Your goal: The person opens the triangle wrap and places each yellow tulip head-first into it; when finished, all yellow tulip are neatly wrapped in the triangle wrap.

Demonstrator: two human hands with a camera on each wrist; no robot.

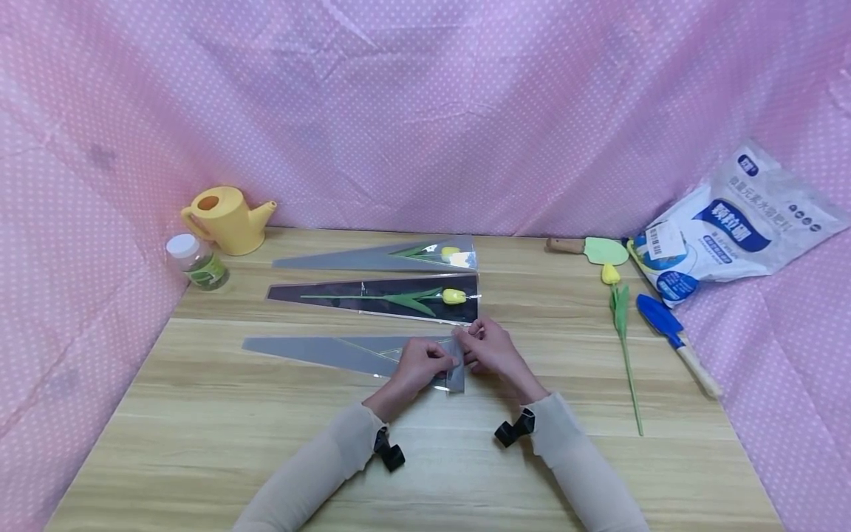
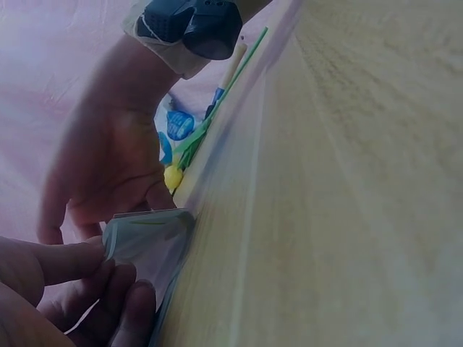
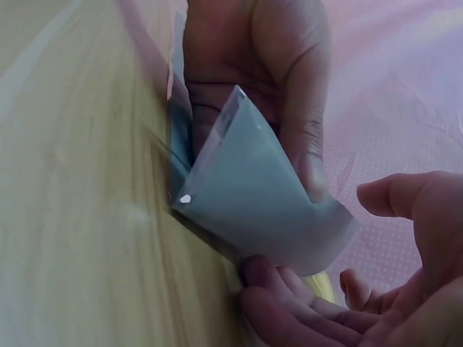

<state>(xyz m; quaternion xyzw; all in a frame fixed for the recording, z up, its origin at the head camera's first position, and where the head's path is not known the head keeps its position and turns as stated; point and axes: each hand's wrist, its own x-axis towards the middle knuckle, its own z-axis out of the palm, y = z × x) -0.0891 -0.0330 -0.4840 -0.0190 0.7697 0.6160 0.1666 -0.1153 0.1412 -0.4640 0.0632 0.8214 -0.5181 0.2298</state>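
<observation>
A tapered grey flower sleeve of thin plastic lies on the near part of the table, its wide end at the right. My left hand pinches an edge of that wide end between thumb and fingers. In the right wrist view the sleeve's end bends up into a fold. My right hand is at the same end; its fingers touch the film from the outer side, while its thumb stands apart from it. Farther back, a dark sleeve and another grey sleeve each hold a yellow tulip.
On the right lie a loose yellow tulip, a blue trowel, a green trowel and a white printed bag. A yellow watering can and a white-capped jar stand at the back left, before a pink dotted cloth.
</observation>
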